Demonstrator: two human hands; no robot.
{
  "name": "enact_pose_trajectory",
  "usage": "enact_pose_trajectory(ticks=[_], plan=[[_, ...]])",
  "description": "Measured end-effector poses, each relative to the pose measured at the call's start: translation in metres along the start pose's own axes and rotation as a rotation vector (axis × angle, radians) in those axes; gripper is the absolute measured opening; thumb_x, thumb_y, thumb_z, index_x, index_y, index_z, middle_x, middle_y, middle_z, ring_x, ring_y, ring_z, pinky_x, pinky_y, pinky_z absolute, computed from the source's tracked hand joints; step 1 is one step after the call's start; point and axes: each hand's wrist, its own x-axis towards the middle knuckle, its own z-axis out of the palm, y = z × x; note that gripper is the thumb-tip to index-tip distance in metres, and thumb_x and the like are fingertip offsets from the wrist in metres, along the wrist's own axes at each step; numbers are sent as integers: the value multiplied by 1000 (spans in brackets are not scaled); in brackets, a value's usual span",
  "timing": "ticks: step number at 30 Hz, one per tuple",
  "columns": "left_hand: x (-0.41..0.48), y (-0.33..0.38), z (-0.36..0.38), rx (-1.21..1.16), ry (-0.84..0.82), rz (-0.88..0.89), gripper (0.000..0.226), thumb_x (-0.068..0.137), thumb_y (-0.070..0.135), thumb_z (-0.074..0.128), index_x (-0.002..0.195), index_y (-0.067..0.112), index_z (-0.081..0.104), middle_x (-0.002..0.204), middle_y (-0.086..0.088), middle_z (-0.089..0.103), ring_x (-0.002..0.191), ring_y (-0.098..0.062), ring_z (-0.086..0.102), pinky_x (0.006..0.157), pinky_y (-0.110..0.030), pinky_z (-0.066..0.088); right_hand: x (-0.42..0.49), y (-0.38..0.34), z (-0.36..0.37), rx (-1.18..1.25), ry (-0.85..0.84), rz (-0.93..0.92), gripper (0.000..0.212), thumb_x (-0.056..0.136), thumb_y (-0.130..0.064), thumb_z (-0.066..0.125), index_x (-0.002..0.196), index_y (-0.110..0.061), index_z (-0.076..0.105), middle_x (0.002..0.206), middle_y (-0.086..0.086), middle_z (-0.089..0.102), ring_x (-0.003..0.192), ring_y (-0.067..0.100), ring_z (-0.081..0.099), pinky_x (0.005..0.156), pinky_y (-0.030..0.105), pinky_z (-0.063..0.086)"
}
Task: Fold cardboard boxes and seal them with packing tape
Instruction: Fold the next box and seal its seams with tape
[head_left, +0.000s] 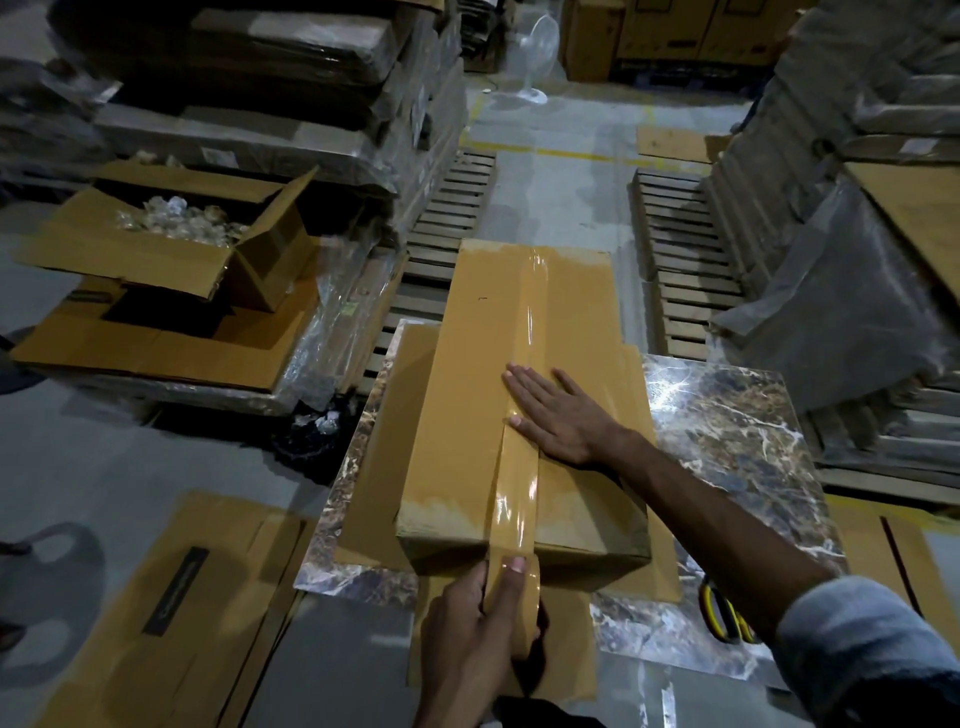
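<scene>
Although fingers hide most of it, a roll of brown packing tape (527, 608) sits in the left hand (467, 629), which curls round it at the near end of the long, closed cardboard box (467, 415) with the thumb laid on top; the wrist is cut off by the lower edge. From the roll a glossy strip of tape (524, 322) climbs the near end wall and runs along the box's top seam, catching light in wrinkled streaks. The right hand (558, 410) lies flat on that top, fingers straight and spread, gripping nothing, the fingertips on the tape. The box rests on a flat cardboard sheet (384, 415) on a polished, marble-patterned desk (727, 441). A yellow-and-black tool (714, 608), half behind the blue sleeve (857, 649), is too hidden to name. Farther left an open carton (156, 260) holds crumpled clear plastic; slatted wooden pallets (452, 208) and film-wrapped stacks (260, 78) lie blurred beyond.
</scene>
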Motion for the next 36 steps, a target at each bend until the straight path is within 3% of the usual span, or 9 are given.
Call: enact_pose_trajectory(ticks=[7,11,15,17,21,28,31,34,36], plan=[[-2,12,3,-17,-21,16,30,84,83,49,94,63,68,80,7,78,86,-14,75,93,-45,57,0,1,-3,86,7,6,70,107,-61,5,164,-24,-11,171,-5,-15,157,7,-12,128,45,-8],[0,2,2,-50,-13,-22,46,72,90,48,94,57,72,82,9,78,87,-15,75,93,-43,58,-1,1,-4,112,9,9,71,106,-63,5,164,-25,-9,171,-6,-13,157,6,-10,128,45,-7],[6,-10,5,-34,-8,-60,26,93,72,52,88,56,72,78,7,78,83,-14,75,92,-44,59,-1,0,-3,48,-8,19,73,105,-64,5,164,-24,-12,171,-5,-16,157,7,-12,128,46,-6],[10,-15,6,-13,-18,-70,27,94,71,52,89,55,73,80,9,78,85,-13,76,93,-43,58,-1,-2,-4,19,-24,23,75,104,-65,5,163,-23,-14,170,-3,-18,157,9,-13,128,46,-7],[13,-18,8,-12,-45,-81,39,98,66,52,96,35,76,80,10,79,81,-9,76,93,-39,58,-1,-7,-5,-16,-36,47,77,103,-66,4,162,-20,-16,171,-1,-18,157,12,-13,128,50,-5],[21,-21,10,-53,-61,-98,29,100,62,51,102,40,70,84,11,78,76,-12,77,94,-40,57,-21,-33,6,-18,-22,96,81,101,-67,-2,163,-17,-13,171,3,-15,158,16,-12,128,51,-4],[25,-25,15,-62,-38,-78,44,91,78,51,117,48,69,103,19,75,84,-14,78,95,-43,57,-37,-47,11,-5,-42,59,77,104,-64,2,163,-18,-13,171,2,-15,158,16,-13,128,52,-5],[33,-36,22,-36,-31,-67,47,70,97,43,105,71,63,107,26,73,94,-15,76,96,-42,57,-56,-60,15,7,-63,-8,74,106,-62,5,163,-19,-14,171,1,-17,158,14,-15,128,49,-7],[37,-39,24,-48,-30,-57,59,66,102,40,105,66,65,104,21,75,93,-17,76,94,-44,58,-69,-67,17,-5,-65,-43,72,107,-60,4,163,-18,-14,171,0,-19,157,13,-16,128,48,-8]])
